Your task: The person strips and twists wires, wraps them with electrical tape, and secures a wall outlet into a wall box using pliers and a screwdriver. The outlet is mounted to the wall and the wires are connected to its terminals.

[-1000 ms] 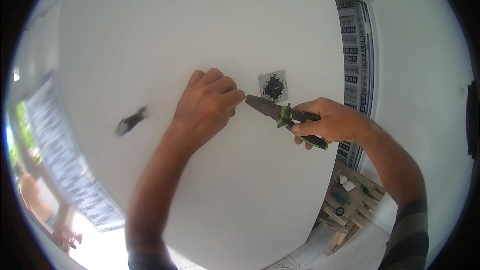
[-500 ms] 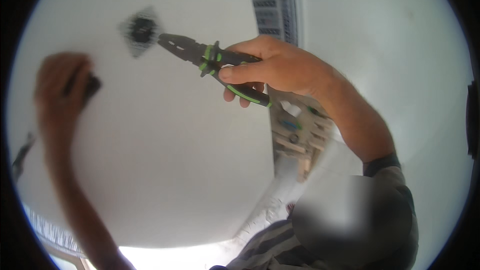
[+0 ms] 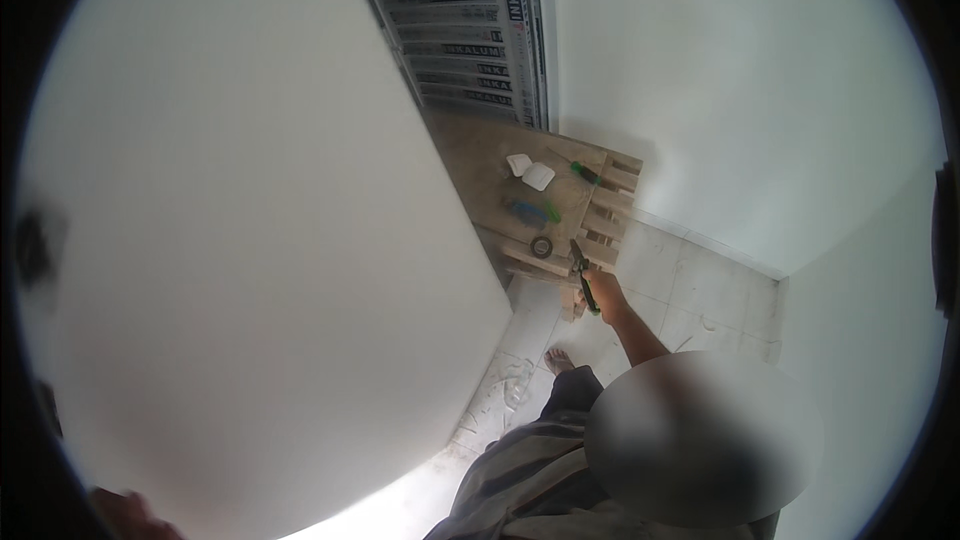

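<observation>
Low over the near corner of a wooden pallet (image 3: 612,198), my right hand (image 3: 606,296) is closed round a pair of pliers (image 3: 588,285) with black and green handles. The jaws point away from me, close to a roll of black tape (image 3: 541,247) on the pallet top. Only part of my left hand (image 3: 135,517) shows at the lower left rim, beside the white wall. Its fingers are too blurred and dim to tell what they hold. On the left of the wall is a blurred dark patch (image 3: 38,245).
On the pallet lie two small white plates (image 3: 538,177), a green-and-black screwdriver (image 3: 586,173) and a blurred blue and green item (image 3: 532,212). Wrapped profiles (image 3: 450,20) stand behind it. My bare foot (image 3: 559,360) is on the tiled floor, near crumpled clear plastic (image 3: 517,380).
My right hand has carried the pliers from in front of the wall down to the pallet. My left hand has dropped to the lower left rim. The view has swung right.
</observation>
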Action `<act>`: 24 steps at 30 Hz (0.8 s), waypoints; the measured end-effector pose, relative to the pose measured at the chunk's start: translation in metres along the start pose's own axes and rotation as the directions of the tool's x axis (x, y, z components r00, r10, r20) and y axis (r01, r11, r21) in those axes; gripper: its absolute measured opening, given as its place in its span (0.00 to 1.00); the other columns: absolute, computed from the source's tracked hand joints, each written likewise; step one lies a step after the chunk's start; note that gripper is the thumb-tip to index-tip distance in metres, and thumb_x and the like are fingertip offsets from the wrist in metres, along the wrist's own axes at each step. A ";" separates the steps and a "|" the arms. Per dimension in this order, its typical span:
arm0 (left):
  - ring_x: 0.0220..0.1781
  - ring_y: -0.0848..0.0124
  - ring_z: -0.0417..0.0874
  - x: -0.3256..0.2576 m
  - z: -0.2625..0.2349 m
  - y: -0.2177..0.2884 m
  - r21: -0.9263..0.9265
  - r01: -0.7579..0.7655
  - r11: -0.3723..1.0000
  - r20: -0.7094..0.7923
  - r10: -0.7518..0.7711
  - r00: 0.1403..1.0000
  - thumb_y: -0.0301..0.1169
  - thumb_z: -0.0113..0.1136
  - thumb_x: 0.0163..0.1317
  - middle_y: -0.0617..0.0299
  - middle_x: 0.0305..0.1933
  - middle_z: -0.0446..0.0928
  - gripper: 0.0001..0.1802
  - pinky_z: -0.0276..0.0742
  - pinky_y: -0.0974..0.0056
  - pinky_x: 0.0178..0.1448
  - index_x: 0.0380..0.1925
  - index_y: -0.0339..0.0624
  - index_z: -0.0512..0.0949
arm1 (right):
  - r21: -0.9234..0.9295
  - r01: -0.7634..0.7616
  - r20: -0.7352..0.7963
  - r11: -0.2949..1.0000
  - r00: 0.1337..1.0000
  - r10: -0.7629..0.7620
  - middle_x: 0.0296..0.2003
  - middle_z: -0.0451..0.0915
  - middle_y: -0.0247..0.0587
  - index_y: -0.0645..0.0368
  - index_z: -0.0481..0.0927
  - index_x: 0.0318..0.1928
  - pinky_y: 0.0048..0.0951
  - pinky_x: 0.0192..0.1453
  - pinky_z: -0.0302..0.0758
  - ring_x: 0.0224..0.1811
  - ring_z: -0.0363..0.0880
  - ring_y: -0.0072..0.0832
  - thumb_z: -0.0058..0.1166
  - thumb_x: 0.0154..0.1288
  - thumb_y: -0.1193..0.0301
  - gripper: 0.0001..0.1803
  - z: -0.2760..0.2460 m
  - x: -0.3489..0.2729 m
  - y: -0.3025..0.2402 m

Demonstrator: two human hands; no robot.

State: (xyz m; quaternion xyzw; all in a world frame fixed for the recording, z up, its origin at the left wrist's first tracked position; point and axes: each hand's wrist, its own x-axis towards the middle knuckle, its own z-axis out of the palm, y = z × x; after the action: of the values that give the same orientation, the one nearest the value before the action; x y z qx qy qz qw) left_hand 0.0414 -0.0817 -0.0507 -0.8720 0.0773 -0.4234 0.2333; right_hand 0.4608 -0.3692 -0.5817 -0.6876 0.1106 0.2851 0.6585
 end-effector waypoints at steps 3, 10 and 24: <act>0.44 0.59 0.87 -0.021 0.068 0.064 -0.391 0.225 0.892 0.288 -0.113 0.951 0.28 0.67 0.70 0.53 0.39 0.86 0.10 0.84 0.66 0.47 0.46 0.33 0.85 | -0.298 0.062 -0.156 0.952 0.981 -0.113 0.28 0.84 0.48 0.64 0.82 0.45 0.43 0.38 0.83 0.31 0.87 0.43 0.63 0.64 0.61 0.18 -0.008 0.075 0.026; 0.40 0.61 0.90 -0.128 0.254 0.198 -0.250 0.881 0.402 0.867 -0.313 0.388 0.30 0.78 0.59 0.58 0.37 0.90 0.07 0.84 0.57 0.49 0.37 0.46 0.91 | -0.699 0.187 -0.286 0.691 0.812 -0.508 0.46 0.83 0.53 0.58 0.83 0.55 0.52 0.57 0.80 0.52 0.83 0.55 0.72 0.52 0.61 0.29 0.010 0.197 0.026; 0.44 0.68 0.93 -0.260 0.232 0.309 0.450 0.857 -0.251 0.880 -0.042 -0.474 0.31 0.74 0.67 0.55 0.45 0.92 0.09 0.89 0.64 0.47 0.43 0.39 0.91 | -0.699 0.303 -0.127 0.647 0.838 -0.530 0.63 0.75 0.47 0.53 0.80 0.60 0.65 0.66 0.70 0.69 0.71 0.50 0.70 0.57 0.54 0.32 0.055 0.268 0.009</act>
State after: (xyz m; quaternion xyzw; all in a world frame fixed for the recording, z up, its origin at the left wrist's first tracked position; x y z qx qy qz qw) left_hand 0.0771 -0.1881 -0.5030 -0.6498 -0.5259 0.1825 -0.5176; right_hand 0.6606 -0.2570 -0.7314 -0.9160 -0.0542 0.0279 0.3965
